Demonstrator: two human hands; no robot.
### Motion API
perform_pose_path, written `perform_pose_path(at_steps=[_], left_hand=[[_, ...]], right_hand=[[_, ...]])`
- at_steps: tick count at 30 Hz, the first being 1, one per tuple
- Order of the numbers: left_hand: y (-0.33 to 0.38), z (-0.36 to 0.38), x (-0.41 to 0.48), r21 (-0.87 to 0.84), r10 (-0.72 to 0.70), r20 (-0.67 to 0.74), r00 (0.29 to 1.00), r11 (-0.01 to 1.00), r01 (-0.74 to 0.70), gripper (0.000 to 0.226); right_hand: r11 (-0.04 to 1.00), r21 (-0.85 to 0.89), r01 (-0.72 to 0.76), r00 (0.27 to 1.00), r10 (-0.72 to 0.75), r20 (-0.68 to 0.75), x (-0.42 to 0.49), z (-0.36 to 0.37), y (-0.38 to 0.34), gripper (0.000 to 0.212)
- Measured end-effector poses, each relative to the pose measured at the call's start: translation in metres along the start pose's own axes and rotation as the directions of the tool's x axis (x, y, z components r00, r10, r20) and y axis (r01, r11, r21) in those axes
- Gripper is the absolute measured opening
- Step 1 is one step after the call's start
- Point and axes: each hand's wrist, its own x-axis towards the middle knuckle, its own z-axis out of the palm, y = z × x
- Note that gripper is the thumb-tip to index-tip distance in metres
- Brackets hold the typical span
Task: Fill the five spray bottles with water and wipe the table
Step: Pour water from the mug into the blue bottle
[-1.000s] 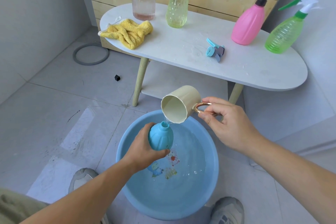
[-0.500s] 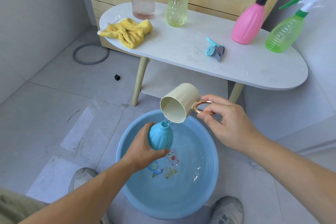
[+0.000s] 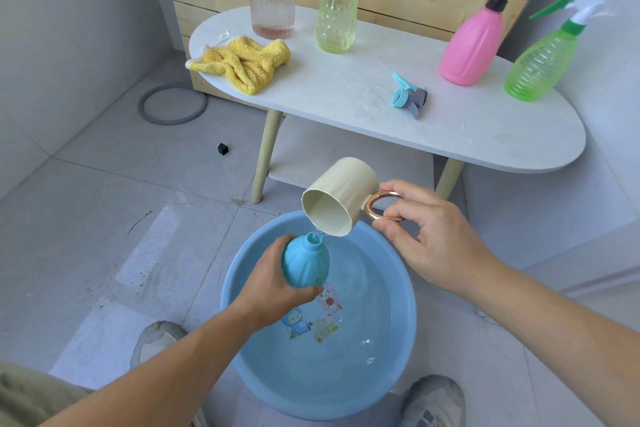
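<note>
Our left hand [image 3: 273, 282], fingers wrapped round the blue bottle [image 3: 304, 262] (neck upward), our right hand [image 3: 429, 236] pinching the handle of the tilted cup [image 3: 341, 199], above the basin [image 3: 398, 295].

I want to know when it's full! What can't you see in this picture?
All in the head view:
- Water level in the blue bottle: its opaque wall and the gripping left hand hide it.
- Spray tops of the ribbed clear bottle and the yellow-green bottle: partly cut off by the top edge.
- Fill of the pink spray bottle: opaque wall.
- Part of the cream cup handle: the right hand pinching it covers it.
</note>
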Motion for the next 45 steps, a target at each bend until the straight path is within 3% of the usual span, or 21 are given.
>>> perform_pose_path(at_steps=[8,18,32,34,37,40,43,45], left_hand=[[-0.001,0.001,0.001,0.002,-0.001,0.001,1.000,1.000,0.001,0.082],[-0.002,0.000,0.001,0.016,0.003,0.003,1.000,1.000,-0.003,0.082],[0.003,0.000,0.000,0.024,-0.001,0.008,1.000,1.000,0.000,0.082],[0.003,0.000,-0.001,0.023,-0.003,0.007,1.000,1.000,0.002,0.081],[0.003,-0.001,0.000,0.003,-0.006,0.002,1.000,1.000,0.006,0.079],[0.001,-0.001,-0.001,0.001,-0.018,0.003,1.000,1.000,0.018,0.081],[-0.004,0.000,-0.001,0.023,-0.052,0.013,0.999,0.998,0.051,0.098],[-0.005,0.001,-0.003,0.015,-0.057,0.022,0.998,0.998,0.056,0.093]], right_hand=[[0.993,-0.070,0.097,0.995,-0.099,-0.028,0.001,0.003,0.003,0.036],[0.963,-0.136,0.234,0.964,-0.248,-0.099,0.002,0.008,0.008,0.035],[0.840,-0.304,0.449,0.879,-0.476,-0.019,0.001,0.012,0.010,0.028],[0.899,-0.230,0.372,0.920,-0.390,-0.036,-0.001,0.017,0.009,0.029],[0.990,0.142,0.004,0.995,0.011,-0.099,-0.001,0.023,0.003,0.021],[0.878,0.382,-0.290,0.950,0.312,0.005,0.006,0.035,0.019,0.023],[0.782,0.426,-0.456,0.883,0.459,0.101,0.012,0.048,0.041,0.028],[0.746,0.374,-0.551,0.833,0.522,0.185,0.011,0.063,0.057,0.030]])
